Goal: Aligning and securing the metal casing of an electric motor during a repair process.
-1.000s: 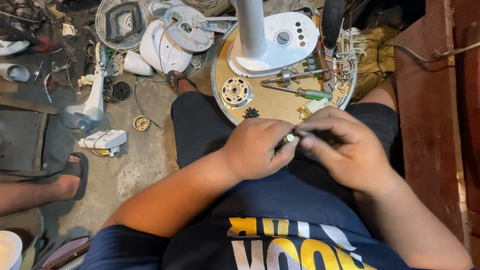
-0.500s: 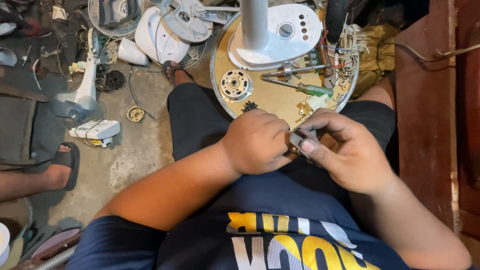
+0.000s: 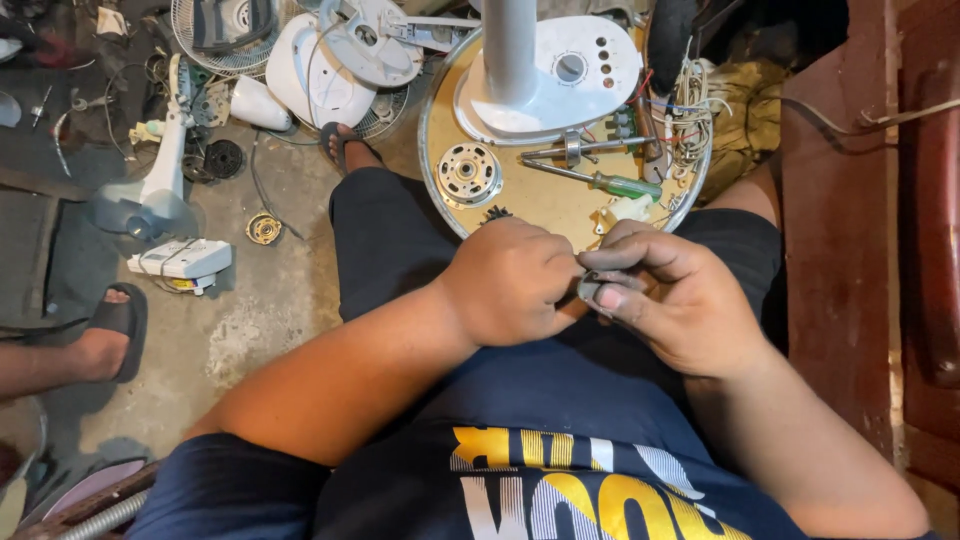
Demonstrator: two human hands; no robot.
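Two hands meet over the lap, just in front of the round fan base [image 3: 455, 120]. The left hand [image 3: 510, 280] is curled into a loose fist, its fingers bent under and hidden, so I cannot tell what they grip or whether they grip anything. The right hand [image 3: 675, 300] pinches a small dark part [image 3: 597, 284] between thumb and forefinger, fingers narrow and closed on it; the part is too small and shaded to tell its kind. Both hands touch at the part. To do this fine work well, it seems wise to keep the forearms braced on the thighs, hold the part steady with the right pinch and let only the left fingertips turn or press, with light force so the piece does not slip into the lap. Tilting the part toward the light would help, since the hands shade it. On the base lie a green-handled screwdriver [image 3: 600, 181], a motor rotor [image 3: 469, 173] and a wire bundle [image 3: 690, 120], all near enough to reach without shifting. Another person's sandalled foot [image 3: 105, 340] rests on the floor at the left, well apart.
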